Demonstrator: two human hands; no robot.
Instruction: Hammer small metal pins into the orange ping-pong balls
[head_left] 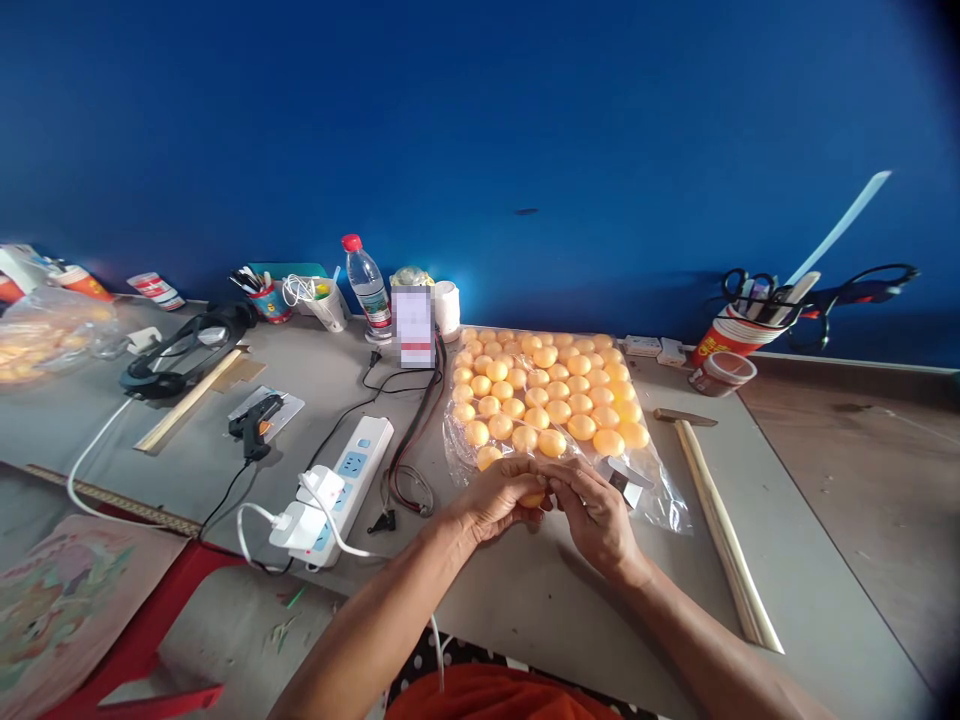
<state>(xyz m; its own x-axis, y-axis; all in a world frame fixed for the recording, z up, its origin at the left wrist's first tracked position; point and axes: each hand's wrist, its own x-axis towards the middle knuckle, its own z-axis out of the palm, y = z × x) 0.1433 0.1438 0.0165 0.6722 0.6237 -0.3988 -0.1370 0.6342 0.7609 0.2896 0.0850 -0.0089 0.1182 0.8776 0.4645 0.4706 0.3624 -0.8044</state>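
Note:
My left hand [495,497] is closed around an orange ping-pong ball [533,499], partly hidden by the fingers. Against that ball's right side, the thumb and fingers of my right hand [602,518] are pinched together; what they hold, if anything, is too small to make out. Just beyond both hands lies a clear plastic bag [664,505] with rows of orange balls [557,412] in it. A small silver-and-white piece [628,482] rests on the bag's near edge, beside my right hand.
To the left are a white power strip [364,450] with plugs and cords, a black glue gun [257,425] and a wooden stick [187,402]. A water bottle [369,290] stands by the wall. Right, a bamboo strip [726,535], a knife [685,417] and a cup of tools [731,330].

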